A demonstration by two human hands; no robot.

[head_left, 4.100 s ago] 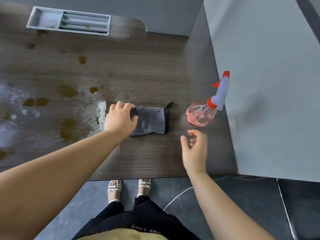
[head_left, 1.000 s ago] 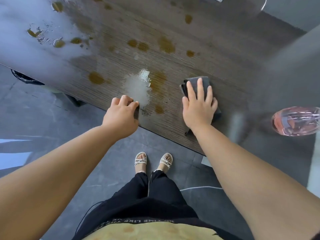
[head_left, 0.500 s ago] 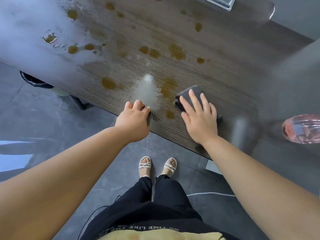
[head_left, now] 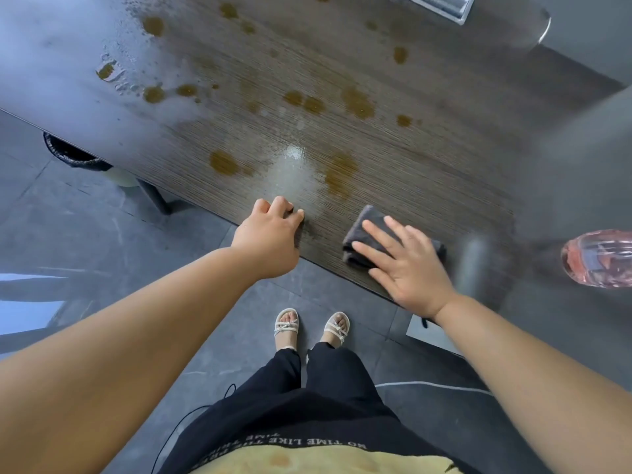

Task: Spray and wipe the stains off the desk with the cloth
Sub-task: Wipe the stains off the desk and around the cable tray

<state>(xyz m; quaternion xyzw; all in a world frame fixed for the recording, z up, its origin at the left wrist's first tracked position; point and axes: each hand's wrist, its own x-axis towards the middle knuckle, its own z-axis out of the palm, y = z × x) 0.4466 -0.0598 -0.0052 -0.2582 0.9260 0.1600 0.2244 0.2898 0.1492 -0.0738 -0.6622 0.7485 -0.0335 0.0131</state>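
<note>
The cloth (head_left: 366,229) has slid nearer the edge under the spread right hand (head_left: 410,268); the left hand (head_left: 270,237) rests curled on the surface (head_left: 427,148). Even pressure should lift the stains (head_left: 355,102).

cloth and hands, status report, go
Left hand curled, resting at desk edge. Right hand flat, pressing cloth. Brown stains unwiped ahead, wet patch between hands. Spray bottle off right, nothing blocking.
</note>
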